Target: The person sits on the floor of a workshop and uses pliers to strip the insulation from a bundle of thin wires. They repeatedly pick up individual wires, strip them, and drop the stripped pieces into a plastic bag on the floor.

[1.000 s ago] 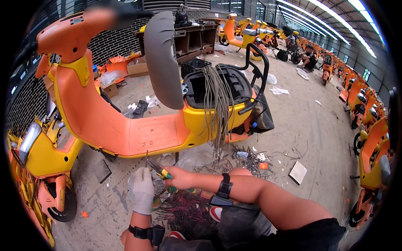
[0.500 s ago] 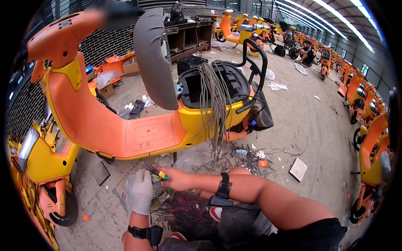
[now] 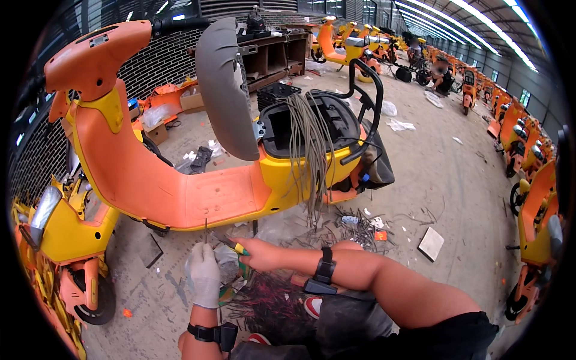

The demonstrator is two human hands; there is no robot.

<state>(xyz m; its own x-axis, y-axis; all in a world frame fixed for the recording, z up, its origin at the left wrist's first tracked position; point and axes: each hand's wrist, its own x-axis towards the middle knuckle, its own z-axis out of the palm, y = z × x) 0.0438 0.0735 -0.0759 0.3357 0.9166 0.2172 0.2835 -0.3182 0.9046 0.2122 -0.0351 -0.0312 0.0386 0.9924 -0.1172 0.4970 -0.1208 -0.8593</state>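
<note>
My left hand (image 3: pixel 203 275), in a pale knitted glove, is closed with a thin dark cable (image 3: pixel 206 231) sticking up from its fingers. My bare right hand (image 3: pixel 260 254) is wrapped round a pair of pliers (image 3: pixel 239 246) with yellow and green grips. The pliers' dark jaws point to the upper left, a little right of the cable and apart from it. Beyond both hands stands an orange and yellow scooter (image 3: pixel 216 192) with its grey seat (image 3: pixel 223 90) tipped up. A bundle of long grey-brown cables (image 3: pixel 307 129) hangs over its open seat compartment.
Dark and reddish cable scraps (image 3: pixel 270 306) litter the floor between my feet, with more beside the scooter. A white tile (image 3: pixel 431 244) lies to the right. Another yellow scooter (image 3: pixel 69 231) stands close on my left; rows of scooters (image 3: pixel 528 150) line the right side. A person (image 3: pixel 444 81) crouches far off.
The pliers and my right hand have moved slightly right, away from my left hand. The thin cable now shows upright above my left fingers. The view has shifted a little.
</note>
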